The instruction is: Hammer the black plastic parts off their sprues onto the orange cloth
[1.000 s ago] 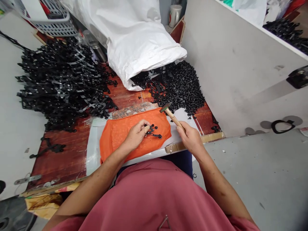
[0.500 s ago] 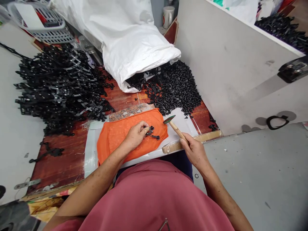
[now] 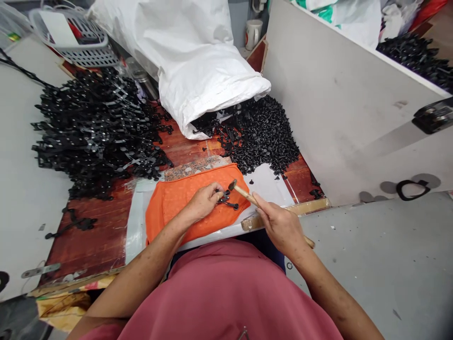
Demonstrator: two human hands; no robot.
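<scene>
My left hand is closed, pinching a small black plastic part with round knobs over an orange cloth. My right hand is wrapped round the wooden handle of a hammer. The hammer's small dark head is just above the black part, close to my left fingertips; whether it touches the part I cannot tell. Under the cloth lies a pale board, and a speckled stone slab shows along the cloth's far edge.
Behind the cloth is a heap of small black pegs, spilling from a white sack. A tangled pile of black parts stands at the left. A grey panel closes off the right. At the back are a basket and a mug.
The hammer has swung left and its head is now over the black part. My right hand has shifted along the handle, whose end now shows behind it. My left hand keeps its pinch.
</scene>
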